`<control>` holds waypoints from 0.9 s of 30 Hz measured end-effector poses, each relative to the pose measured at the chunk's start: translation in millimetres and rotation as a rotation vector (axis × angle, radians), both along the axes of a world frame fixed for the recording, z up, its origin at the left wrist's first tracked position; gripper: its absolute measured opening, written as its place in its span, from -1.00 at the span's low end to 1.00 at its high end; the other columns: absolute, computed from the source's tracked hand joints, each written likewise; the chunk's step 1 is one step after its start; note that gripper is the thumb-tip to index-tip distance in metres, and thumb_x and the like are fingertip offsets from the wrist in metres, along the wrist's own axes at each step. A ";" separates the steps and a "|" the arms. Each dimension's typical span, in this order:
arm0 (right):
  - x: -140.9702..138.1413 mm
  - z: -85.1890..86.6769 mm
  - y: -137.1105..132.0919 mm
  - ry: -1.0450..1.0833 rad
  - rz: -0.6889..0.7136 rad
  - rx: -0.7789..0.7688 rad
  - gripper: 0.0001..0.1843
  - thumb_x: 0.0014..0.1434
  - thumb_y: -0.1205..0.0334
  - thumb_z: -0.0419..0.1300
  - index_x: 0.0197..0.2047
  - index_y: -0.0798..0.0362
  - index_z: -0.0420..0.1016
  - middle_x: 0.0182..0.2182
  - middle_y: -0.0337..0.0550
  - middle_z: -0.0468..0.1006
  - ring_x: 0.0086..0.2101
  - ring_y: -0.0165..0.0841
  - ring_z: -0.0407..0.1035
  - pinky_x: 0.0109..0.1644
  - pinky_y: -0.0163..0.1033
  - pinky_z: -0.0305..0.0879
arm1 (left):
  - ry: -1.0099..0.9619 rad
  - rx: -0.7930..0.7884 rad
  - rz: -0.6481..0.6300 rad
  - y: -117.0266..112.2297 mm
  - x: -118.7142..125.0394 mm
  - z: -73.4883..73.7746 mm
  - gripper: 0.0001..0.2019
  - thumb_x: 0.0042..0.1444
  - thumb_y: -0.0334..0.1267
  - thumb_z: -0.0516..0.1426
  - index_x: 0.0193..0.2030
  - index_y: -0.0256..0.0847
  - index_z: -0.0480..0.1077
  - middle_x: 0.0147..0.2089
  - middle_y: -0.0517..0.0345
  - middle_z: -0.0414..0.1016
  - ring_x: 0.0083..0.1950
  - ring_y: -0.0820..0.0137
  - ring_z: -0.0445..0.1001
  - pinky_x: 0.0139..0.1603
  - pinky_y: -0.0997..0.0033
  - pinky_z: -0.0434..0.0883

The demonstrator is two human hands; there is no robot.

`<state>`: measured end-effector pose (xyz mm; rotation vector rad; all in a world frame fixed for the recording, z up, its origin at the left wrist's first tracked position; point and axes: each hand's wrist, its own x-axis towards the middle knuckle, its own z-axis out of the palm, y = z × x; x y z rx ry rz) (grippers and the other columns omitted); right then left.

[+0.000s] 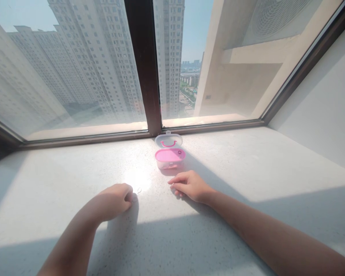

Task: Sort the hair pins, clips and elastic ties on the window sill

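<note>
Pink and translucent plastic formed the box [170,163], which stood upright on the pale, speckled windowsill [63,180], near the base of the dark window frame [142,57]. Its translucent lid [162,138], fitted with a curved pink handle [168,145], was raised at the rear, on the window side. A small dark loop [179,152] showed at the right end of the pink upper surface.

The right hand [191,186] was positioned in front of the box, apart from it. Its thumb and index finger were pinched together on a small item [172,185], too small to identify. The left hand [119,197] was located farther to the left, low over the windowsill, with its fingers curled inward; whether it grasped anything could not be determined. A small clear ring [139,190] lay on the windowsill between the hands, just beside the left hand. Sunlight reflected brightly near the ring.
</note>
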<state>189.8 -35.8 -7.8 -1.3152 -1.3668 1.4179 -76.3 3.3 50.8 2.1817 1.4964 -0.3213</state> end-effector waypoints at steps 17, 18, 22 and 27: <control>2.6 -6.5 1.5 0.180 0.054 0.080 -0.73 0.19 0.05 0.18 -0.34 0.10 0.33 -0.52 -0.24 0.47 -0.60 -0.48 0.35 -0.59 -0.41 0.18 | -1.218 -0.387 0.438 -22.6 86.8 -30.8 -0.81 -0.04 -0.25 0.28 -0.39 -0.25 0.35 -0.51 0.20 0.46 -0.47 0.47 0.41 -0.41 0.48 0.31; 2.7 -7.7 1.4 0.201 0.065 0.084 -0.72 0.20 0.04 0.17 -0.32 0.09 0.30 -0.51 -0.24 0.47 -0.59 -0.48 0.35 -0.58 -0.41 0.19 | -1.252 -0.417 0.459 -24.0 91.0 -35.7 -0.79 -0.07 -0.25 0.30 -0.34 -0.26 0.40 -0.50 0.18 0.48 -0.48 0.48 0.41 -0.43 0.49 0.30; 3.2 -8.0 0.5 0.214 0.094 0.084 -0.73 0.20 0.05 0.17 -0.33 0.08 0.27 -0.53 -0.25 0.45 -0.58 -0.48 0.34 -0.56 -0.40 0.20 | -1.277 -0.434 0.506 -24.7 95.5 -44.7 -0.70 -0.12 -0.20 0.34 -0.26 -0.35 0.52 -0.43 0.03 0.56 -0.44 0.43 0.44 -0.41 0.47 0.32; 1.9 -0.7 -1.8 0.164 0.075 0.064 -0.73 0.16 0.05 0.20 -0.36 0.10 0.32 -0.61 -0.28 0.41 -0.61 -0.47 0.32 -0.56 -0.39 0.20 | -1.251 -0.415 0.538 -19.8 93.3 -47.0 -0.73 -0.14 -0.17 0.34 -0.34 -0.33 0.58 -0.51 0.08 0.52 -0.49 0.43 0.39 -0.47 0.47 0.27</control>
